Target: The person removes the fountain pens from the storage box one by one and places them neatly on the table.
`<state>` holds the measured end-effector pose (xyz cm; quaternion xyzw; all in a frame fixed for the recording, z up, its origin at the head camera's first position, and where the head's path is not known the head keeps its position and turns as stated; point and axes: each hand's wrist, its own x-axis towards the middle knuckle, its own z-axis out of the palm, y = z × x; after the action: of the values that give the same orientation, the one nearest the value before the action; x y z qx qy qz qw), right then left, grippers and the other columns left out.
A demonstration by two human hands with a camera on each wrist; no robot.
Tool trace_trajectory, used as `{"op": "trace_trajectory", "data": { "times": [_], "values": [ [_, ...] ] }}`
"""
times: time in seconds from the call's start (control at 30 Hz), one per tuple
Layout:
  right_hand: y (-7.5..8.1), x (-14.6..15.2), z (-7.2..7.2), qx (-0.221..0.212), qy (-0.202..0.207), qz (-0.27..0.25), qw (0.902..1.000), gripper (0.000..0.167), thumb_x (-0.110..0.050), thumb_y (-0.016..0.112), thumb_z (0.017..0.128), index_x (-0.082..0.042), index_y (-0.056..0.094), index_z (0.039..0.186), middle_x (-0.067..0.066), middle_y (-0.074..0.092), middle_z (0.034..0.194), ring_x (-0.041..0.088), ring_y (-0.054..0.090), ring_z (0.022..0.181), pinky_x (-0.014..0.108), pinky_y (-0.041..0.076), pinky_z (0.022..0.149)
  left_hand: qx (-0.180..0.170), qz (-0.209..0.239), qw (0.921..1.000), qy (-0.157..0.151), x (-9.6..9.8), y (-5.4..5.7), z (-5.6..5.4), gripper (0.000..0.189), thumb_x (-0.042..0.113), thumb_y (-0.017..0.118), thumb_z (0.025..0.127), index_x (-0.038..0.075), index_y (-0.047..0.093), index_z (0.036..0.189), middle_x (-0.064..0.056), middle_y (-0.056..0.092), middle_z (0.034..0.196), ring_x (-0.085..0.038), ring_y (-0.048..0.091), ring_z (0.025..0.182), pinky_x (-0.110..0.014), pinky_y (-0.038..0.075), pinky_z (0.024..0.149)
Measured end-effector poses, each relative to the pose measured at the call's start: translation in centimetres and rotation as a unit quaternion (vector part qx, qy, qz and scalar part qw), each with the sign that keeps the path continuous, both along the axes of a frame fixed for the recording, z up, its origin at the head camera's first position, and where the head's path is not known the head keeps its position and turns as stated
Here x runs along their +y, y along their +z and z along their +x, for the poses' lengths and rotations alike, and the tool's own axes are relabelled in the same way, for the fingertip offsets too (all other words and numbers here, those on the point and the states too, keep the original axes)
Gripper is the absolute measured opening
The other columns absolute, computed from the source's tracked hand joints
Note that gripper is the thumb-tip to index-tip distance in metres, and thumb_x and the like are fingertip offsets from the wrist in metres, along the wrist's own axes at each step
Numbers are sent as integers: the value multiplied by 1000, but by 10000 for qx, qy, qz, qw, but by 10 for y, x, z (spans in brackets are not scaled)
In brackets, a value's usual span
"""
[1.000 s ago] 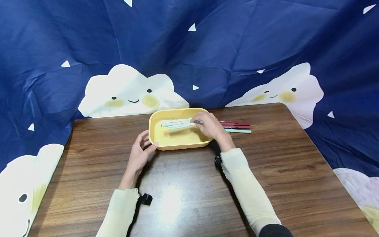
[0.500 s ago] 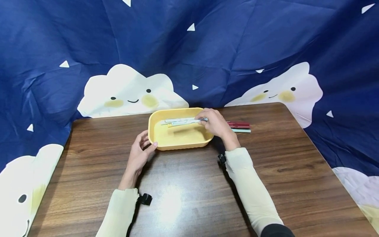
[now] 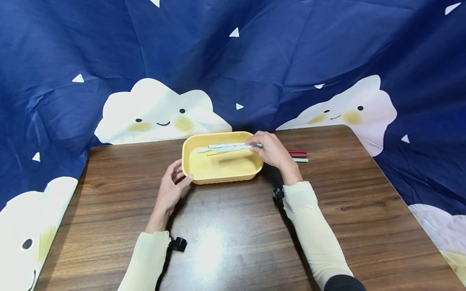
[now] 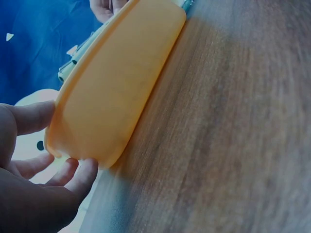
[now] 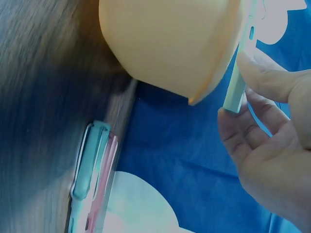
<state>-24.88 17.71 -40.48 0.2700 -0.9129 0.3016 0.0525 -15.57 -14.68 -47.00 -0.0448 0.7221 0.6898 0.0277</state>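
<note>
The yellow tray (image 3: 223, 171) looks like smooth plastic with a soft, mostly matt finish, and the pale pens (image 3: 233, 148) and turquoise pen (image 5: 89, 170) also read as smooth plastic, the latter with a thin, metallic-looking wire clip (image 5: 81, 156). The counter (image 3: 233, 214) has a wood-grain surface, glossy enough to show bright glare. The backdrop (image 3: 196, 52) is creased, matt cloth; the sleeves (image 3: 313, 226) are matt fabric.

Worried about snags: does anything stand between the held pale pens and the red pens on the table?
Besides the right hand, the right wall of the yellow tray stands between the far ends of the pale pens and the red pens. The pale pens appear raised above it, so it probably won't block them.
</note>
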Motion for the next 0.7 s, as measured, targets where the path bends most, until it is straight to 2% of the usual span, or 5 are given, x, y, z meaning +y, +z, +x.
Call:
{"op": "trace_trajectory", "data": {
  "times": [0.27, 0.7],
  "values": [
    [4, 10, 2, 138, -94, -89, 9998, 14, 1, 75, 89, -4, 79, 101, 9, 73, 101, 28, 64, 98, 43, 49, 89, -3, 30, 10000, -3, 0, 0, -1, 65, 5, 71, 95, 7, 40, 152, -19, 50, 141, -31, 50, 128, -16, 49, 84],
    [8, 21, 6, 84, -309, -39, 9995, 11, -3, 77, 89, -7, 80, 100, 7, 72, 100, 27, 62, 96, 41, 47, 86, -15, 7, 10000, 12, 0, 0, -1, 65, 6, 71, 94, 7, 40, 152, -18, 50, 140, -31, 50, 128, -16, 49, 84]
  ]
}}
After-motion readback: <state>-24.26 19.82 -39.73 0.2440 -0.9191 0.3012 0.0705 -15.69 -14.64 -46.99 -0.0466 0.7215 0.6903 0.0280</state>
